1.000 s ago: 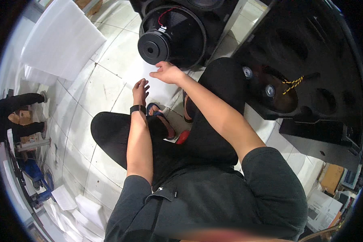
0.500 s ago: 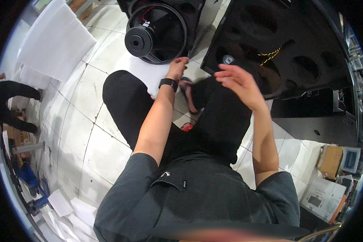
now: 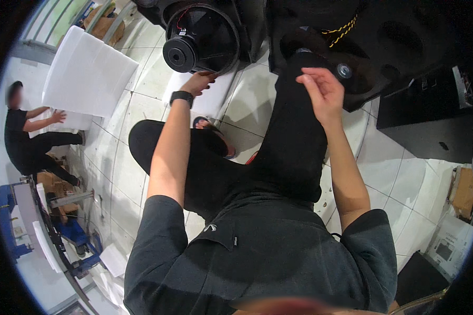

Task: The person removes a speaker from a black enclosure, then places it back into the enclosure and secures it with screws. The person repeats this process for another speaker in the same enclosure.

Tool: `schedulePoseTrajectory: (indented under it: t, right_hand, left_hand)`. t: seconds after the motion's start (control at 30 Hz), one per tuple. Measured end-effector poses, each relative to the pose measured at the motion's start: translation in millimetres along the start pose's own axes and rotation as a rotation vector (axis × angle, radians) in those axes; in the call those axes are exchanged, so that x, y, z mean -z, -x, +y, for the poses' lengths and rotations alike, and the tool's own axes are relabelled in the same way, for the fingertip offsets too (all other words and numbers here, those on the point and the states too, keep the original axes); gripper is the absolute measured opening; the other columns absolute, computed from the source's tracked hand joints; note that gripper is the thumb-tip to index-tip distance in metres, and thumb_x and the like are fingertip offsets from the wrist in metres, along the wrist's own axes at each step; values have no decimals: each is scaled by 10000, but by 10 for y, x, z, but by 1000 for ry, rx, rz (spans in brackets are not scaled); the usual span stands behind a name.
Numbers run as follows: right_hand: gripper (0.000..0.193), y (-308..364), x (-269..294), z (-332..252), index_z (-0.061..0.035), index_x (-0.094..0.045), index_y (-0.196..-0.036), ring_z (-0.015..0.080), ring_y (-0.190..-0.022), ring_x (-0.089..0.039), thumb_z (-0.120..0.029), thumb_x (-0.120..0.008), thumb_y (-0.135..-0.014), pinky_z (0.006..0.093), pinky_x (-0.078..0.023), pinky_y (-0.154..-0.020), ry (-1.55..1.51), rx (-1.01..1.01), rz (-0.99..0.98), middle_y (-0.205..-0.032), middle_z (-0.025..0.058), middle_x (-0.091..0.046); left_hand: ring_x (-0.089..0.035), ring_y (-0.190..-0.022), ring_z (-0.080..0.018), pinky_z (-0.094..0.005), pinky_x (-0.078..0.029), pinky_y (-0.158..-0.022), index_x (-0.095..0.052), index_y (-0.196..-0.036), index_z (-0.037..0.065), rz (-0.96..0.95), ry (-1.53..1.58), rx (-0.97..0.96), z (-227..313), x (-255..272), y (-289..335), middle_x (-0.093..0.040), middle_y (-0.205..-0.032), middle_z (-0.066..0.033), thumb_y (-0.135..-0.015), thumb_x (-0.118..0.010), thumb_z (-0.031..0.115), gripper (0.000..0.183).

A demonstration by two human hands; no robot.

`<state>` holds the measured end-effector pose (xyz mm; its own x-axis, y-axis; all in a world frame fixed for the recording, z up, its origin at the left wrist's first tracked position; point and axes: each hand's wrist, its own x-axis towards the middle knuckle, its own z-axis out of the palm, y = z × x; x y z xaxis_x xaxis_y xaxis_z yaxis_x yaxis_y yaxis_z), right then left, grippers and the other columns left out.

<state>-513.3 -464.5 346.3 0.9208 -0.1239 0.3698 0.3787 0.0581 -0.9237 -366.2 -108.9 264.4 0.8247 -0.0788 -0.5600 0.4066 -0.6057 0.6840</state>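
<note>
A large black loudspeaker driver (image 3: 181, 54), magnet side showing, sits at the top left of centre against a black speaker cabinet (image 3: 252, 31). My left hand (image 3: 198, 83), a black watch on its wrist, is at the driver's near rim with its fingers closed there; their tips are partly hidden. A white slab (image 3: 211, 100) lies below the driver. My right hand (image 3: 325, 92) hangs above my right knee, fingers loosely bent and thumb apart, with nothing seen in it. Beyond it lies a wide black panel with round holes (image 3: 373, 52). Yellow-and-black twisted wires (image 3: 344, 31) and a round silver part (image 3: 343, 71) show there.
At the left another person (image 3: 23, 131) has their hands at a large white sheet (image 3: 89, 73). A black cabinet (image 3: 420, 131) stands at the right, with cartons (image 3: 452, 241) nearer me. White tiles (image 3: 242, 123) cover the floor.
My left hand has shifted left along the driver's near rim. My right hand has moved slightly right, its fingers more bent. The view has swung, bringing more of the other person into sight.
</note>
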Motion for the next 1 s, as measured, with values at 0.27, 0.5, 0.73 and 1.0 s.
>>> schedulePoseTrajectory:
  t: [0.27, 0.5, 0.73, 1.0]
  right_hand:
    - [80, 123, -510, -154, -4, -692, -908, 241, -725, -674, -21, -684, -830, 311, -512, -653, 376, 284, -181, -795, 107, -667]
    - [87, 253, -53, -295, -21, -706, -916, 191, -715, -667, -17, -701, -830, 282, -516, -676, 585, 225, -37, -807, 103, -681]
    - [137, 333, 553, -299, -35, -703, -1036, 100, -799, -669, -85, -675, -913, 240, -512, -712, 534, -31, 112, -869, 46, -719]
    - [213, -293, 1143, -285, -84, -694, -1065, 143, -778, -682, -130, -713, -858, 282, -552, -664, 662, -9, 172, -956, 76, -720]
  left_hand:
    - [-644, -1092, -327, -375, -473, -967, -678, -1147, -29, 208, -572, -87, 48, 783, 495, -678, -1160, -224, -874, -610, 549, 643]
    - [-686, -977, -330, -411, -515, -877, -735, -979, 26, 163, -944, -52, 384, 270, 808, -712, -1016, -193, -878, -477, 683, 713]
    - [-691, -1006, -329, -429, -523, -878, -725, -1073, 39, 27, -859, -133, 1166, -214, 710, -722, -1045, -171, -848, -536, 620, 651]
    - [-617, -755, -146, -289, -506, -701, -684, -1096, 4, -267, -373, -513, 1503, -660, 850, -705, -881, -86, -913, -652, 462, 494]
